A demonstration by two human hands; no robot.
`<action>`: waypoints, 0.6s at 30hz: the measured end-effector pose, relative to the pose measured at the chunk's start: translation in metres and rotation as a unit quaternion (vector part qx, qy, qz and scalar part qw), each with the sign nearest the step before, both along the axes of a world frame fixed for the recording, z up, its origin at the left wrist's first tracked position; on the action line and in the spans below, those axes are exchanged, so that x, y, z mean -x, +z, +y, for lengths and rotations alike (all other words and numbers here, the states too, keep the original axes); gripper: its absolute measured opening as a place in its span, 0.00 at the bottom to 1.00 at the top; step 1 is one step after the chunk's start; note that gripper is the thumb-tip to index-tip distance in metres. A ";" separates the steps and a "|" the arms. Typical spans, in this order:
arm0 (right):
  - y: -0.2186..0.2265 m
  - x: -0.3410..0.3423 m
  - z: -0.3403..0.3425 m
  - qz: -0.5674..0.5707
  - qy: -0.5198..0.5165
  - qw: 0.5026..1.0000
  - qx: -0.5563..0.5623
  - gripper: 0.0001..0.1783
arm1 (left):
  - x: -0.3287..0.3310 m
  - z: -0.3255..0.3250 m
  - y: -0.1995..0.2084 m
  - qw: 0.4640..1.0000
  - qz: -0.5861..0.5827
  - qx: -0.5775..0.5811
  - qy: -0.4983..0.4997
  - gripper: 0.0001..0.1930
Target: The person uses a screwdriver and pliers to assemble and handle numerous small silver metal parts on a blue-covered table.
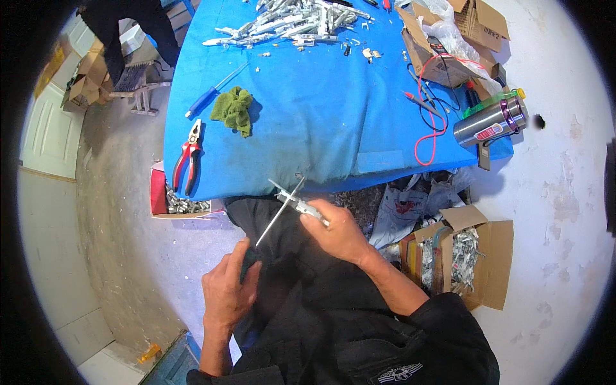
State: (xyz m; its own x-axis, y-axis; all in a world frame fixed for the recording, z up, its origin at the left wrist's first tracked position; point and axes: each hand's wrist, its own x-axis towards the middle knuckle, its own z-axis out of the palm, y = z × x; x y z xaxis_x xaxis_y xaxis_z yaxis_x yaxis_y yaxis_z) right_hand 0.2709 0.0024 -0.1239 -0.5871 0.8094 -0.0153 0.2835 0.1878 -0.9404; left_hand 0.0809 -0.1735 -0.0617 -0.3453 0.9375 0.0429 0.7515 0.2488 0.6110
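Observation:
My left hand is closed around the dark handle of a screwdriver, whose thin metal shaft slants up to the right. A small, narrow silver-white metal part is pinched between the thumb and fingers of my right hand. The shaft crosses this part near its far end; whether the tip is touching it I cannot tell. Both hands are above my lap, just in front of the table edge. Most of the screwdriver handle is hidden by my left fingers.
On the blue-covered table lie red-and-black pliers, a blue screwdriver, a green cloth, a heap of metal parts, test leads and a steel flask. Boxes of metal pieces stand below.

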 end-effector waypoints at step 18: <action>0.031 -0.016 0.043 -0.103 0.137 0.924 -0.342 0.13 | 0.040 0.020 0.059 0.995 0.023 0.051 -0.080 0.18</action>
